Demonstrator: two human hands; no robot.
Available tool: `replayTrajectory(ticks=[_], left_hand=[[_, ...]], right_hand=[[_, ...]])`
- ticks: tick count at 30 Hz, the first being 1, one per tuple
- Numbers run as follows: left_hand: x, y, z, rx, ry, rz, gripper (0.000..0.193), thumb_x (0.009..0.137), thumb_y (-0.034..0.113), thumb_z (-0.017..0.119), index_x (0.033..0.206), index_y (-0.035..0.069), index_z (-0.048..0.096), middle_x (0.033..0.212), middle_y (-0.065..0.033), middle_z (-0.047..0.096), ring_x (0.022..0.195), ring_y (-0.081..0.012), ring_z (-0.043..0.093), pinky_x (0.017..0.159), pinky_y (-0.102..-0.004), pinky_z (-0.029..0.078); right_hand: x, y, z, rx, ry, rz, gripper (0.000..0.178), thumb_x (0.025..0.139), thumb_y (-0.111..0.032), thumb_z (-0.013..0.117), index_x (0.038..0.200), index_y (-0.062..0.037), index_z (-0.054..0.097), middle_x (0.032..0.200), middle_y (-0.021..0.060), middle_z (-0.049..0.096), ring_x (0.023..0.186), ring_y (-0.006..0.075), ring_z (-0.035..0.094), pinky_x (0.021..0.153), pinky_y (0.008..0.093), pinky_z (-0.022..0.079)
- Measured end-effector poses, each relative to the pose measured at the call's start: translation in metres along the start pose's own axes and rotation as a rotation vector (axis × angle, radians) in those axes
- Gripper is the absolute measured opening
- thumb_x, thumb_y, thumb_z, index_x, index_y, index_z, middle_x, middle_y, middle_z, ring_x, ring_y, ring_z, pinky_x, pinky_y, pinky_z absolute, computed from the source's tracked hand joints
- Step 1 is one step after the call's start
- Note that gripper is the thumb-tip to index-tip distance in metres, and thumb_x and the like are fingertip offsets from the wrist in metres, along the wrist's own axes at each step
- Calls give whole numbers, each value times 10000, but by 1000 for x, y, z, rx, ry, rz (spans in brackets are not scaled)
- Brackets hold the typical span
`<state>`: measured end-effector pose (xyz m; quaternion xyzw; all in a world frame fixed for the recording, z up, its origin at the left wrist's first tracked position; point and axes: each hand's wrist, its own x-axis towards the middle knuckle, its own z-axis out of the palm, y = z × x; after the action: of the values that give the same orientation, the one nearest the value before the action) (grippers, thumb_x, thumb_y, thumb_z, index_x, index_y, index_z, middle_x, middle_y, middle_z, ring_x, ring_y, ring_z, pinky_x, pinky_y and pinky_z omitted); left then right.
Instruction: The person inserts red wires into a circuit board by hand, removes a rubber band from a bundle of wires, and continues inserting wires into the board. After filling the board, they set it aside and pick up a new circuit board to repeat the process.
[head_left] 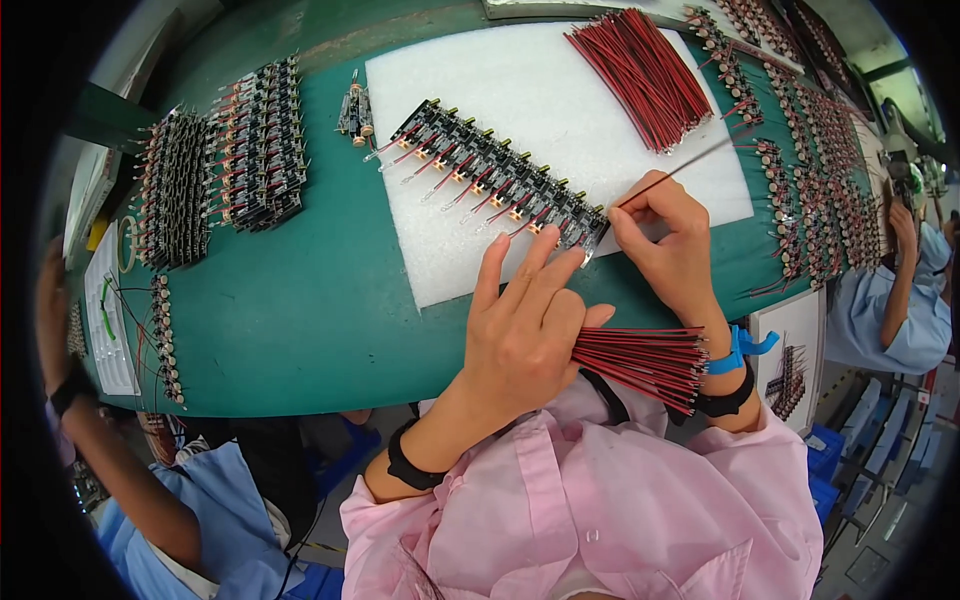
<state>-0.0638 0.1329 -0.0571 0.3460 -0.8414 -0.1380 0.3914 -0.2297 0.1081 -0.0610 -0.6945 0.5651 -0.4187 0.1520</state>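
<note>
A strip of joined small circuit boards (485, 172) lies slantwise on a white foam sheet (432, 262), with short red wires and clear bulb-like tips along its near side. My left hand (525, 340) has a bundle of red and black wires (645, 365) tucked in its palm, the ends fanning out to the right. Its outstretched fingertips touch the near edge of the strip's right end. Thumb and forefinger of my right hand (668, 243) pinch one thin red and black wire (690, 160) at that same end; the wire's tail points up and right.
A pile of red and black wires (640, 80) rests on the foam's far right. Stacked circuit boards (255, 150) stand on the green table (300, 335) at left, beside a small group (355, 112). More boards (800, 200) line the right. Other people in blue work at both sides.
</note>
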Motion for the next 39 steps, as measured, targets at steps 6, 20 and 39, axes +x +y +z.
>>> replayTrajectory(ticks=[6, 20, 39], left_hand=[[-2, 0, 1, -17, 6, -30, 256, 717, 125, 562, 570, 29, 375, 947, -155, 559, 990, -319, 498, 906, -462, 248], [-2, 0, 2, -9, 31, -11, 273, 738, 179, 561, 556, 23, 431, 873, -174, 557, 957, -325, 508, 854, -497, 296], [-3, 0, 2, -12, 47, -24, 295, 751, 204, 546, 548, 27, 427, 863, -165, 560, 943, -317, 514, 859, -490, 298]], right_hand=[[-2, 3, 2, 22, 3, 31, 61, 659, 11, 581, 664, 12, 521, 632, 33, 498, 554, 86, 470, 513, 195, 378], [-5, 0, 4, -15, 47, 46, 74, 624, -2, 601, 640, -10, 529, 621, 47, 500, 553, 138, 467, 503, 237, 374], [-5, -5, 3, -90, 10, -67, 79, 655, 32, 580, 672, 8, 506, 626, 44, 464, 547, 99, 459, 500, 202, 376]])
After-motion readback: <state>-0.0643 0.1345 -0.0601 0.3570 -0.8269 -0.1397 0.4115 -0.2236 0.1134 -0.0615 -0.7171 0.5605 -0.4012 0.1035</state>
